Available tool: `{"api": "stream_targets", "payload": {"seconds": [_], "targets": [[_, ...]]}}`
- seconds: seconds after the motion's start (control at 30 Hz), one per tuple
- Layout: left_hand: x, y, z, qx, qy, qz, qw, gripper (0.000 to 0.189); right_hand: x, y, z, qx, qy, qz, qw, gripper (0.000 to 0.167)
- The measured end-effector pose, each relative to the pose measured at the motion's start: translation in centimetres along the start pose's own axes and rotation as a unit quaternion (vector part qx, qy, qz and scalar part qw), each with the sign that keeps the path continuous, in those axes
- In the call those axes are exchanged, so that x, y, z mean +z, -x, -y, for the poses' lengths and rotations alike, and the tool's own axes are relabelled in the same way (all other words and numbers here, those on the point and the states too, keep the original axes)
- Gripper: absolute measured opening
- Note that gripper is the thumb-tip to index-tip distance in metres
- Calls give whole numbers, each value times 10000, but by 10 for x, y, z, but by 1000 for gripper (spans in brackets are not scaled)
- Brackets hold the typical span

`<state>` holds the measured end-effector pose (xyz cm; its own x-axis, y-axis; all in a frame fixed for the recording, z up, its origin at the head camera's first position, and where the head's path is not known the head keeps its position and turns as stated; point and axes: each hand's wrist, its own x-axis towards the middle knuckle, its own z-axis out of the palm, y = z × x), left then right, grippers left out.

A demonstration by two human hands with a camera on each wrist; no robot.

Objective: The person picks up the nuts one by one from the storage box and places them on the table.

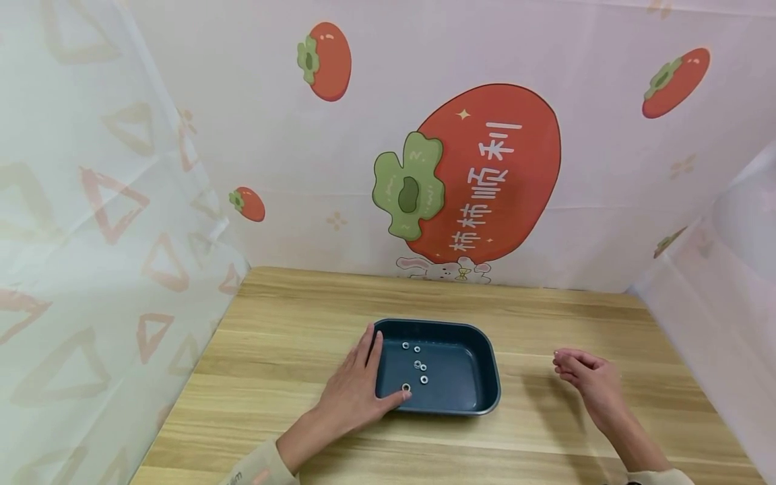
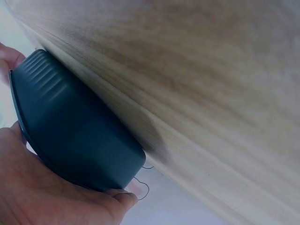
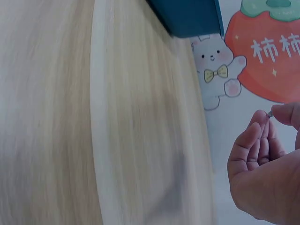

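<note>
- The dark blue tray (image 1: 457, 380) is sitting on the wooden table (image 1: 273, 377), below the middle of the head view; clock hours here are counting from the tray's centre in that view.
- The left hand (image 1: 354, 391) is spreading around the tray's corner at eight o'clock, its fairly straight fingers touching the rim near nine to ten, its thumb lying over the rim at seven; it is resting against the tray rather than clenching.
- Six small metal rings (image 1: 424, 380) are lying loose inside, on the tray's floor, scattered between seven and eleven; two of them are sitting close together near nine, and one is lying just beside the left thumb's tip.
- The right hand (image 1: 588, 380) is hovering above the table at three o'clock, apart from the tray, pinching a tiny grey piece (image 3: 270, 114) between thumb and fingertip; the fingers are hiding most of its shape.
- Toward twelve, a large printed persimmon (image 1: 527, 182) is filling the wall covering (image 1: 273, 121), with a printed rabbit (image 1: 445, 271) peeking beneath it.
</note>
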<state>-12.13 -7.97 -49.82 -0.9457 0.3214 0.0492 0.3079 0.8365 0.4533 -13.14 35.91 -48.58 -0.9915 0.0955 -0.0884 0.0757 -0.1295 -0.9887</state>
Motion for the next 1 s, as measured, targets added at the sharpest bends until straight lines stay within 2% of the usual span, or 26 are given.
{"api": "stream_targets", "payload": {"seconds": [0.27,0.5,0.77,0.87,1.0], "targets": [[0,0,0,-3,-23,9,10000,116,-20,4,2,-32,63,-96,9999,19],[0,-1,0,-10,-66,36,10000,116,-37,7,6,182,566,-159,9981,18],[1,-1,0,-16,-68,76,9999,117,-49,10,13,420,885,-282,9948,16],[0,-1,0,-13,-47,70,10000,117,-54,10,15,506,1221,-349,9906,13],[0,-1,0,0,-34,44,10000,116,-60,10,18,612,1990,-462,9770,16]]}}
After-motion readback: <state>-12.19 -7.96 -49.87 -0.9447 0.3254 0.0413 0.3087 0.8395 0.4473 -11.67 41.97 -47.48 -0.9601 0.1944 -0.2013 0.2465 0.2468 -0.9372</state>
